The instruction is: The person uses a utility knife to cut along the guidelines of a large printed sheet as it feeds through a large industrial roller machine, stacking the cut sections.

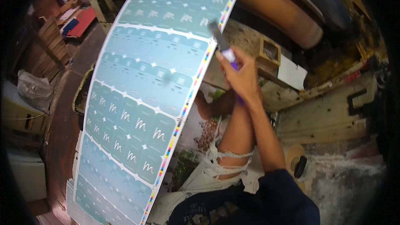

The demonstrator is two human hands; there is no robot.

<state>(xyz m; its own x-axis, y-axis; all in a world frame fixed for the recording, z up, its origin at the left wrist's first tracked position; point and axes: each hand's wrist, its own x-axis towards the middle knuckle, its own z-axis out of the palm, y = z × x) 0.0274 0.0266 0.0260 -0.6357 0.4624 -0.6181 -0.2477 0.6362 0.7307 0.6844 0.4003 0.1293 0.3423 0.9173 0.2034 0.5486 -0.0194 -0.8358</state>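
Note:
A large printed sheet (125, 100) in teal and pale blue, with rows of card-like panels and a colour-bar strip down its right edge, stands tilted across the left half of the view. My right hand (241, 73) is closed around the purple handle of a tool (219, 37); its flat grey head is blurred, so its exact kind is unclear. That head overlaps the sheet's upper right edge; whether they touch I cannot tell. My left hand is out of view.
Brown rollers (283, 14) lie at the upper right, above a small wooden box (269, 52) and a white card (291, 71). My bare knee (235, 137) is below my right hand. A clear plastic bag (35, 89) sits at the far left, near a red board (83, 23).

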